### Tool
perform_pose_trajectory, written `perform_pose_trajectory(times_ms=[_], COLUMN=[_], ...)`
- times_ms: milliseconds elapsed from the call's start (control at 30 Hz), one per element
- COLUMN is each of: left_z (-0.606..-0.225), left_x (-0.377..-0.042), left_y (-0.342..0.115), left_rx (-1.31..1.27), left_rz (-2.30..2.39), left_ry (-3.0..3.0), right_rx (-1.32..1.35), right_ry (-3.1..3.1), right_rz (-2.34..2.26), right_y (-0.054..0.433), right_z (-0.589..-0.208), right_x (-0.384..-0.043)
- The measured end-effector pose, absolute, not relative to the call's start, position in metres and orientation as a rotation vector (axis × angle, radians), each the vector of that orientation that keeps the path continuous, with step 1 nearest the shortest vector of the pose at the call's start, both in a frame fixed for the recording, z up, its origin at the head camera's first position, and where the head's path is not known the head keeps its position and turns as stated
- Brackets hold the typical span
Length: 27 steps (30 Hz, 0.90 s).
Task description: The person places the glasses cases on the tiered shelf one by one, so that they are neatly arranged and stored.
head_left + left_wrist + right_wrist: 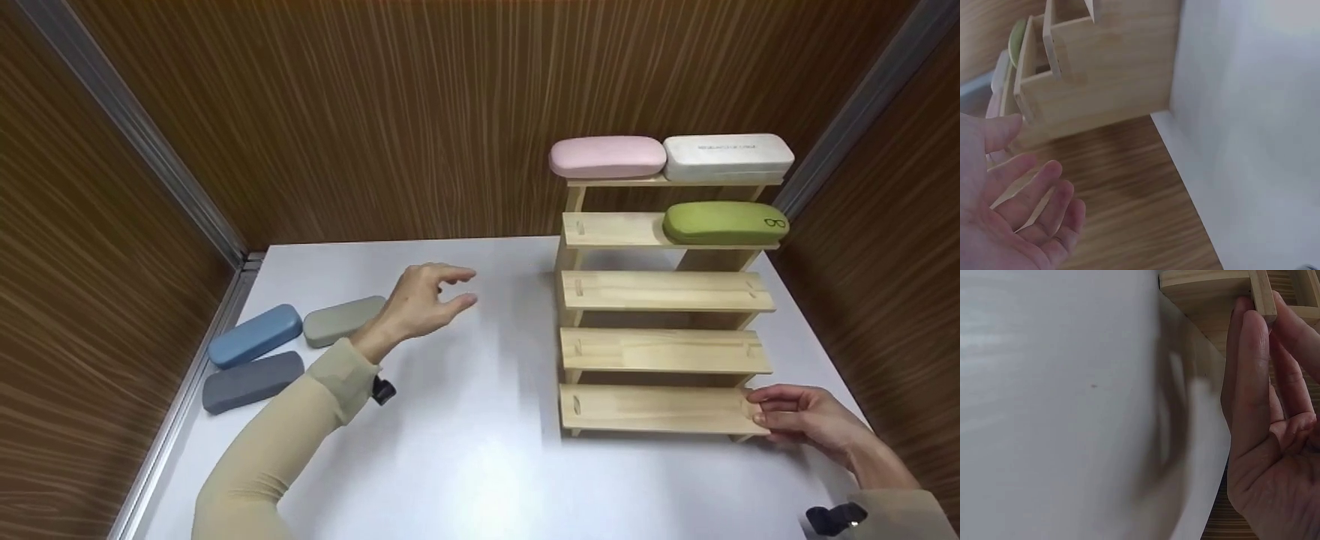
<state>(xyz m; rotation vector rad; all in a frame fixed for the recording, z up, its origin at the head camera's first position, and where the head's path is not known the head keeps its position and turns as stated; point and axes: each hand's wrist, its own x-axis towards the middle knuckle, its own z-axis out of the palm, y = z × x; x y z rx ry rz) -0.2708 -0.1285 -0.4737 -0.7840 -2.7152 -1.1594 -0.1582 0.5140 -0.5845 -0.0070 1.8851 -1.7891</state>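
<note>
My right hand [821,424] pinches the right end of the lowest step of a tiered wooden display rack [660,409]. In the right wrist view, thumb and fingers of that hand lie on both sides of the board's end [1264,301]. My left hand [420,301] hovers left of the rack, holding nothing, its thumb and fingers apart. A pink glasses case [607,156] and a white glasses case [729,157] lie side by side on the top step. On the right of the step below lies a green glasses case [724,223].
At the left of the white table [465,465] lie a blue glasses case [255,335], a dark grey one [251,382] and a grey-green one [341,321], partly behind my left wrist. Wood-grain panels [375,112] enclose the table at the back and sides.
</note>
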Motion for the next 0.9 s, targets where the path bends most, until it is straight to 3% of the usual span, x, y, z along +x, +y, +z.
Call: perform_pose_trajectory(times_ms=[900], left_z=[-0.493], left_x=[-0.236], left_y=[-0.264], left_rx=[-0.301], left_rz=[-1.137], left_ry=[-2.813], right_rx=[-0.014], right_ry=[1.850], right_rz=[-1.831], right_y=[0.513], right_z=[-0.584], right_x=[-0.156])
